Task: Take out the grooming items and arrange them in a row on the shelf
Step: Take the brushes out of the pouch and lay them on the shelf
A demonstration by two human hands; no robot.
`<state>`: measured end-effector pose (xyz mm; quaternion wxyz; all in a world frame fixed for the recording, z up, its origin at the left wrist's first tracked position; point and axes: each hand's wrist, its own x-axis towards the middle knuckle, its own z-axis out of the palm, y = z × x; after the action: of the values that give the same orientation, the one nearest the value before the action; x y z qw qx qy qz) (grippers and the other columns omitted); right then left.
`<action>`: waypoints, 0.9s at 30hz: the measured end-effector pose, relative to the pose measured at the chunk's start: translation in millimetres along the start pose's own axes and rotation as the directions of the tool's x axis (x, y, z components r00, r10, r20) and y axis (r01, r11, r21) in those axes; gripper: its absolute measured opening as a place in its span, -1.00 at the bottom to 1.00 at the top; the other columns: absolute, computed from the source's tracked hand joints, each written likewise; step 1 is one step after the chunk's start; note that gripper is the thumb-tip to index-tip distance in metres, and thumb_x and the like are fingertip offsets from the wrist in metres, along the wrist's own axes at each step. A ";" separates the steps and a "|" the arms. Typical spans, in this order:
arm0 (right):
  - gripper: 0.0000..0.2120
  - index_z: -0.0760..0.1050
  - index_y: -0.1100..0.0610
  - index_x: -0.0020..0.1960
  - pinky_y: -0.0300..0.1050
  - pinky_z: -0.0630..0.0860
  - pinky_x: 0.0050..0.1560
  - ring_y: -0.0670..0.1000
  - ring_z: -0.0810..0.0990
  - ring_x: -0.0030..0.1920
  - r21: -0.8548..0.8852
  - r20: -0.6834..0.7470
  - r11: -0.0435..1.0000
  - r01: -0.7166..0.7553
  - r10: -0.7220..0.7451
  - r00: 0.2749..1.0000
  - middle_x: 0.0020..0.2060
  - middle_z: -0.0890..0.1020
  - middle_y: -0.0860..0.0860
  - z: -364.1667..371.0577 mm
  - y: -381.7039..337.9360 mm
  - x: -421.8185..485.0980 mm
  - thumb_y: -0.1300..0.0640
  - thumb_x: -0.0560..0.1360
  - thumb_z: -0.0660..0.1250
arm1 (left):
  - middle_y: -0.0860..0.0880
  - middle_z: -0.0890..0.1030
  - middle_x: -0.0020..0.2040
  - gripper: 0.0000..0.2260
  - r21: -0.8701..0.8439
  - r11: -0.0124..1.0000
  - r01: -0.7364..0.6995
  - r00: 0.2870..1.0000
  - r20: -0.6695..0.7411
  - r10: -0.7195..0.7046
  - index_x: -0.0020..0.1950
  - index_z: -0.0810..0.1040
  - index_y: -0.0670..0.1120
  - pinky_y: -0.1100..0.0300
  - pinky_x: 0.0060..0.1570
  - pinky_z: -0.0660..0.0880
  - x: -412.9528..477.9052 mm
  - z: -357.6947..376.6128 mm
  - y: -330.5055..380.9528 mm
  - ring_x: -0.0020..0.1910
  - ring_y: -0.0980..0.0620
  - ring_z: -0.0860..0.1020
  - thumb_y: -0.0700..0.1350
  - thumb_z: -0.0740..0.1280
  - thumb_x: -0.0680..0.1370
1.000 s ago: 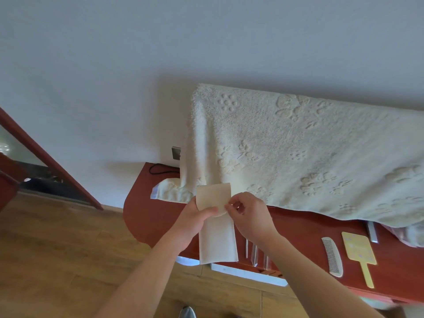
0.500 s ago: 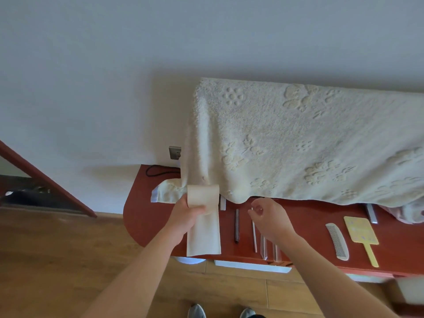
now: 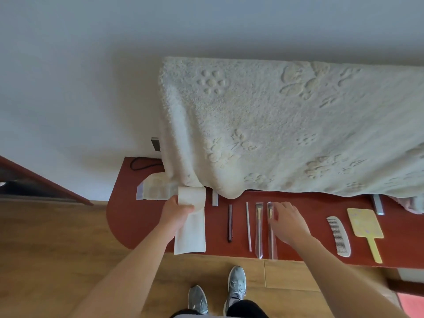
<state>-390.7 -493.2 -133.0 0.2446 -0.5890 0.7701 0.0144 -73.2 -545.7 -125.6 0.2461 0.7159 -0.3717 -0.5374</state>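
My left hand (image 3: pixel 175 212) grips the rolled top of a cream cloth pouch (image 3: pixel 191 228), whose lower flap lies flat on the red shelf (image 3: pixel 137 223). To its right a row of slim items lies on the shelf: a dark stick (image 3: pixel 230 222), a pale stick (image 3: pixel 248 226) and two tools in clear sleeves (image 3: pixel 259 230). My right hand (image 3: pixel 288 222) rests with relaxed fingers on the right sleeved tool (image 3: pixel 271 235). Further right lie a white comb (image 3: pixel 338 236) and a yellow hand mirror (image 3: pixel 365 226).
A thick cream blanket (image 3: pixel 286 129) hangs over the shelf's back. A clear plastic bag (image 3: pixel 154 189) lies at the left, a small grey bar (image 3: pixel 215 198) beside the pouch, another grey bar (image 3: pixel 377 204) at the right. My grey shoes (image 3: pixel 236 285) stand on the wooden floor.
My right hand left the pouch's top and moved right and down onto the row of items. The view tilted down, so the shelf's front edge and my shoes show.
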 end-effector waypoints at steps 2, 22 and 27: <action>-0.51 0.29 0.05 0.42 -0.01 0.40 0.27 0.11 0.32 0.34 -0.051 0.032 0.999 -0.010 0.012 0.999 0.33 0.39 0.04 0.4 8.0 4.5 0.07 0.50 0.23 | 0.03 0.65 0.01 -0.74 0.019 1.000 0.024 1.000 -0.015 -0.024 0.14 0.54 -0.04 0.18 -0.17 0.49 6.2 3.3 -2.8 -0.04 0.07 0.61 -0.17 0.44 0.47; -0.13 0.02 0.12 0.54 -0.02 0.36 0.38 0.15 0.15 0.45 -0.207 0.128 0.978 0.021 0.006 0.992 0.48 0.11 0.06 13.9 32.9 15.7 -0.06 0.42 0.45 | 0.05 0.65 0.00 -0.70 0.076 0.990 0.118 0.993 -0.021 -0.117 0.17 0.52 -0.01 0.16 -0.13 0.52 36.1 28.6 -15.7 -0.05 0.06 0.62 -0.14 0.42 0.46; -0.12 0.01 0.11 0.54 -0.03 0.34 0.38 0.15 0.12 0.46 -0.182 0.120 0.983 0.020 0.002 0.993 0.49 0.09 0.06 14.8 34.8 15.3 -0.06 0.42 0.45 | 0.02 0.66 -0.03 -0.82 0.110 0.990 0.089 0.996 -0.025 -0.087 0.05 0.55 0.01 0.12 -0.12 0.55 36.8 37.2 -12.7 -0.08 0.03 0.63 -0.16 0.38 0.48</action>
<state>-420.1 -491.7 -161.3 0.2353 -0.6105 0.7467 0.1194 -99.9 -565.6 -168.0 0.1856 0.7496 -0.3666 -0.5189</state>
